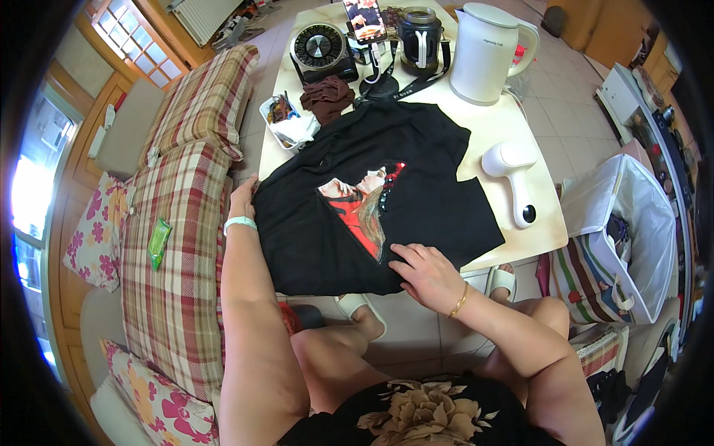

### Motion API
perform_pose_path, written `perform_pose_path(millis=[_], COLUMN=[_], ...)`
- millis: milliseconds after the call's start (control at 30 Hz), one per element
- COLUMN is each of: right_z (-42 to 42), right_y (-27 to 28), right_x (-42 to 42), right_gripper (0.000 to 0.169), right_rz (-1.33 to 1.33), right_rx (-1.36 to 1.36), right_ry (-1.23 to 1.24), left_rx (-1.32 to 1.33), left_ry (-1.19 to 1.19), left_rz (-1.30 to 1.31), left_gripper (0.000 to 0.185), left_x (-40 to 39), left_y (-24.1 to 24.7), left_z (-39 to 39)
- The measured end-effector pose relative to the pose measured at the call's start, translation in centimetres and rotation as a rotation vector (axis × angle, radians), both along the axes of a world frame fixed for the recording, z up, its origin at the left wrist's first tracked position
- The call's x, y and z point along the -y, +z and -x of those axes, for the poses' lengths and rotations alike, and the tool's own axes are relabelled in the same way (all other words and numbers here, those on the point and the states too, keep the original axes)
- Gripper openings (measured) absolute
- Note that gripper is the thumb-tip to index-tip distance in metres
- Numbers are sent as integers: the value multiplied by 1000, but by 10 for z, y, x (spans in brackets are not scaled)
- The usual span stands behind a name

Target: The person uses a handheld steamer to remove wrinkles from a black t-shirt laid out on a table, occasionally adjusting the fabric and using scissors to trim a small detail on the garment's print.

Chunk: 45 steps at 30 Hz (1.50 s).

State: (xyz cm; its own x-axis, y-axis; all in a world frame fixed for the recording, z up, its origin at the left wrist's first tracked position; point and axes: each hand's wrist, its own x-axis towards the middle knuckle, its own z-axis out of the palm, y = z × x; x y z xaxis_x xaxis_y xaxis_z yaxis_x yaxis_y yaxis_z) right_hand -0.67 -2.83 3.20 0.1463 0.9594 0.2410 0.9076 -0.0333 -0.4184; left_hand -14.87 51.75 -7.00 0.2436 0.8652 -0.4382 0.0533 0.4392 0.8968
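Note:
A black T-shirt (429, 217) with a printed picture on its front lies spread over the low table (538, 184), its lower part reaching the table's near edge. My left hand (244, 196) is at the shirt's left edge; whether its fingers pinch the cloth cannot be told. My right hand (427, 273) rests on the cloth just right of the print's lower tip, its fingers somewhat spread. To the right of the shirt lies a white handheld garment steamer (512, 173). Behind the shirt is a crumpled dark brown cloth (328, 96).
Along the table's far side stand a round black fan (319, 47), a phone (365, 19) on a stand, a dark jug (419, 42) and a white electric kettle (484, 56). A small white basket (273, 125) sits at left. A lined laundry bag (591, 206) stands right, a plaid-covered sofa (173, 234) left.

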Motion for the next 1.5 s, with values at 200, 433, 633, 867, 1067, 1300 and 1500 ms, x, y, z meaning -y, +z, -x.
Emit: perform_pose_path(millis=[200,433,633,867,1067,1300,1500], right_z=[-1,0,-3,-19,-32,-24,-20], right_y=[0,-2,-3,13,28,44,20], right_x=[0,-2,4,11,34,71,88], right_gripper=[43,42,46,41,28,48,63], right_rz=[-37,-57,-75,-243,-135,292,424], right_rx=[12,8,-35,-296,-1260,-1713,-1672], right_ry=[2,21,40,-51,-37,423,370], left_rx=[-38,-153,-547,-156,62,421,511], left_ry=[-19,93,351,-19,-490,-650,-690], left_rz=[65,-167,-1150,-1389,-955,-412,-156], left_gripper=[26,32,42,22,19,14,10], left_x=[10,-19,-4,110,309,436,450], left_y=[18,56,167,309,289,187,127], left_z=[11,32,40,44,18,-2,-13])
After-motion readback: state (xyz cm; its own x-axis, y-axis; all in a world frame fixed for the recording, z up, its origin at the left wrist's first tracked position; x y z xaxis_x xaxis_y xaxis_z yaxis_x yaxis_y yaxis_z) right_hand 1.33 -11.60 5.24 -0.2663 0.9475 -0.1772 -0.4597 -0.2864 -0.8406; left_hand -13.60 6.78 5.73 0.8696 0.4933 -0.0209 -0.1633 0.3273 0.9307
